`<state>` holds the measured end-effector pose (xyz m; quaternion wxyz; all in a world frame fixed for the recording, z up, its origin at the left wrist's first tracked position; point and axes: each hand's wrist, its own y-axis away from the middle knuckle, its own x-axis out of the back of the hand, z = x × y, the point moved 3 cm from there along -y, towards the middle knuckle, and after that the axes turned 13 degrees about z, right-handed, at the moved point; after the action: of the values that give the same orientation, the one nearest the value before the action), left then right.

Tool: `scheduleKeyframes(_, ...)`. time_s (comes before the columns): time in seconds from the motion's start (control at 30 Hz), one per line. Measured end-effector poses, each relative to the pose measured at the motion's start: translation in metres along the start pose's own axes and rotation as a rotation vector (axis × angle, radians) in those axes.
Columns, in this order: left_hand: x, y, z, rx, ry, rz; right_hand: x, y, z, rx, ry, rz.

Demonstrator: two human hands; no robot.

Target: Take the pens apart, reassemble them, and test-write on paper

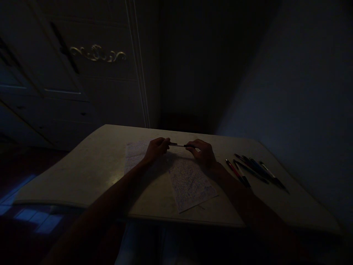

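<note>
Both hands meet over the middle of the table, with a slim pen (pixel 180 145) held level between them. My left hand (pixel 158 149) pinches the pen's left end between thumb and fingers. At the other end, by a dark part that looks like a cap or grip, my right hand (pixel 202 151) is closed on it. Below the right hand lies a scribbled sheet of paper (pixel 191 184), covered in dense pen marks. Another marked sheet (pixel 134 156) is partly hidden behind the left hand and forearm. Dim light blurs the pen's details.
Several pens (pixel 255 169) lie in a loose group on the right of the pale table (pixel 91 165), one of them red (pixel 233 168). A wall (pixel 311 110) rises close along the right side. A cabinet with a curled ornament (pixel 97 54) stands behind at the left.
</note>
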<state>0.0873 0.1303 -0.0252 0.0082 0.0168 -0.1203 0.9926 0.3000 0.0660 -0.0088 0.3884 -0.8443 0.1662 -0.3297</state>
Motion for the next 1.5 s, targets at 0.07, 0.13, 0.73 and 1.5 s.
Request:
scheduleKeyframes(0.07, 0.0, 0.001, 0.001, -0.018, 0.021, -0.016, -0.001, 0.0, 0.001, 0.001, 0.021, -0.01)
scheduleKeyframes(0.13, -0.001, 0.0, 0.002, -0.041, 0.06, -0.026, -0.001, 0.0, 0.003, 0.0, 0.037, -0.005)
scheduleKeyframes(0.73, 0.001, -0.001, 0.007, -0.06, 0.107, -0.059, 0.0, 0.0, 0.003, 0.008, 0.012, 0.014)
scheduleKeyframes(1.5, 0.006, 0.001, 0.019, -0.196, 0.048, -0.135, 0.0, -0.002, 0.008, 0.033, -0.01, 0.039)
